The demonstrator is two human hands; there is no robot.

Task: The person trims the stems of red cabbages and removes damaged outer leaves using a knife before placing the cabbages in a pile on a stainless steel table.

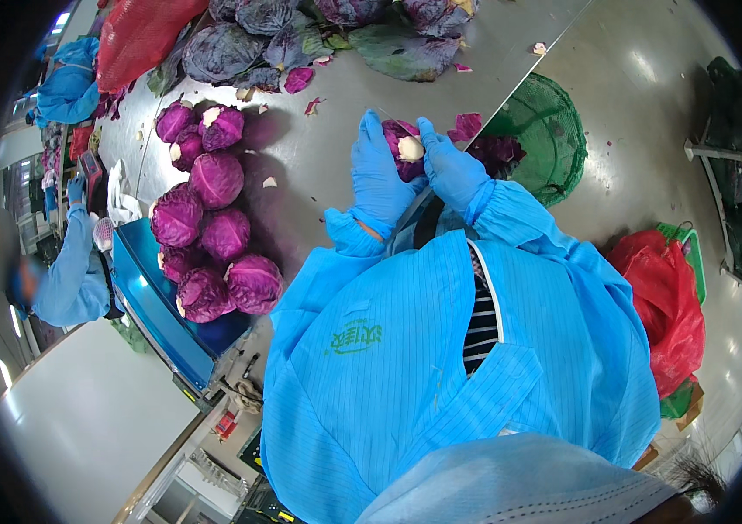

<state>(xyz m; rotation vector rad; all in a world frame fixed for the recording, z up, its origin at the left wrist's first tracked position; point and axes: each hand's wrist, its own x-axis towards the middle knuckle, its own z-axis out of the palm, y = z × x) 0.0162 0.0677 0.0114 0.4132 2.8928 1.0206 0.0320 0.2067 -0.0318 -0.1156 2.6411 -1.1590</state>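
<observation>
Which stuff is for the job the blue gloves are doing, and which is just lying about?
Seems part of the job:
left hand
right hand
held cabbage
cabbage pile at left
leafy cabbages at top
green basket
loose leaves

Probably just lying about:
red bag at right
green crate by it
pale scrap on the table

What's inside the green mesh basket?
Dark purple leaves lie inside the green basket. Anything under them or behind the metal table is covered, so I can't see it.

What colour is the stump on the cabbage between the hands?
The stump is creamy white, on a purple cabbage; the head view shows it best.
</observation>
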